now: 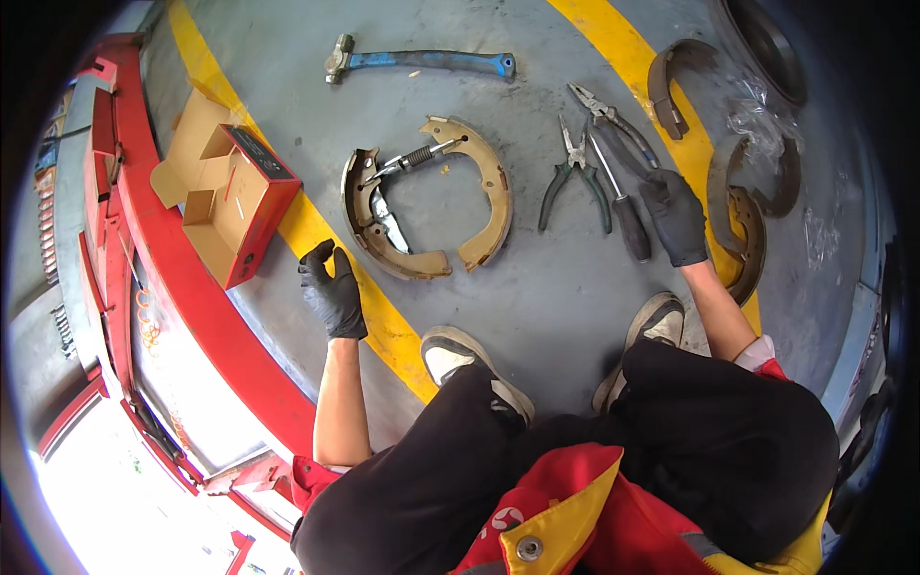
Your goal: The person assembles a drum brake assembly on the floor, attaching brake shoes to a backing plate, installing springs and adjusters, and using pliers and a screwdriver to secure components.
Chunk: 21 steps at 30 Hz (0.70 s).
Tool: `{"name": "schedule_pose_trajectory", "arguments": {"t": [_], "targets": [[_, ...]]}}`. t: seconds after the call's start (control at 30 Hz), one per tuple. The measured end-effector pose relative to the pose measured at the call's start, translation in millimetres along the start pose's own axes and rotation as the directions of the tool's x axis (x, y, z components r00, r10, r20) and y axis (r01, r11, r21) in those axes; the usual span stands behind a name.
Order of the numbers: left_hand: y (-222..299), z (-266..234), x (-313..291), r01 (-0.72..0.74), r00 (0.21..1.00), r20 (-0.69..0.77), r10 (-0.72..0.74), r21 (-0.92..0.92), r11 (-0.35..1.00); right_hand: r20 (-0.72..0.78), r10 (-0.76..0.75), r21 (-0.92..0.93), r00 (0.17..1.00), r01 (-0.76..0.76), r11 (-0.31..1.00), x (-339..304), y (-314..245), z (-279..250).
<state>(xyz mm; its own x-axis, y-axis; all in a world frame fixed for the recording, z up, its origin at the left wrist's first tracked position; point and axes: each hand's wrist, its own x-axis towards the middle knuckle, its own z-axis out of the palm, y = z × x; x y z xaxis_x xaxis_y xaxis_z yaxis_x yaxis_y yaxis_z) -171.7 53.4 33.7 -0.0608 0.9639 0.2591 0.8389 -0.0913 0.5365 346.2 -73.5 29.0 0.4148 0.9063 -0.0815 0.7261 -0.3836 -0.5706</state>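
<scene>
My right hand (pixel 674 218), in a black glove, closes around a handle end of the combination pliers (pixel 613 120); its fingertips are partly hidden. Beside it lie a screwdriver (pixel 631 228) with a dark handle and needle-nose pliers (pixel 575 172) with spread green-black handles. My left hand (pixel 332 292), also gloved, hovers with bent fingers, thumb and forefinger apart, holding nothing. Between my hands, two curved brake shoes (pixel 491 187) lie facing each other in a ring. A threaded adjuster (pixel 414 160) spans their upper ends, and a shiny metal lever (pixel 386 222) rests along the left shoe.
A blue-handled hammer (pixel 431 61) lies at the far side. An open red cardboard box (pixel 244 206) stands left, near a red metal frame (pixel 182 240). Several worn brake shoes (pixel 682 81), clear plastic wrap (pixel 762 115) and a round drum (pixel 762 48) are at the right.
</scene>
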Motion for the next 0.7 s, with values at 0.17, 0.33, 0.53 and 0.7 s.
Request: {"name": "schedule_pose_trajectory", "arguments": {"t": [0.17,0.33,0.53,0.7], "targets": [[-31,11,-28,-0.189,0.982,0.064,0.179,0.245,0.951,-0.131,-0.237,-0.181,0.963,0.212,0.96,23,-26,-6],[-26,21,-46,-0.11,0.99,0.118,0.079,0.291,0.95,0.011,-0.291,-0.018,0.957,0.291,0.957,43,-49,-9],[-25,22,-46,-0.096,0.992,0.109,0.065,0.312,0.945,0.108,-0.16,-0.09,0.981,0.17,0.981,51,-68,-11],[-23,24,-47,-0.102,0.992,0.098,0.075,0.313,0.944,0.025,-0.254,-0.119,0.967,0.255,0.96,54,-39,0]]}}
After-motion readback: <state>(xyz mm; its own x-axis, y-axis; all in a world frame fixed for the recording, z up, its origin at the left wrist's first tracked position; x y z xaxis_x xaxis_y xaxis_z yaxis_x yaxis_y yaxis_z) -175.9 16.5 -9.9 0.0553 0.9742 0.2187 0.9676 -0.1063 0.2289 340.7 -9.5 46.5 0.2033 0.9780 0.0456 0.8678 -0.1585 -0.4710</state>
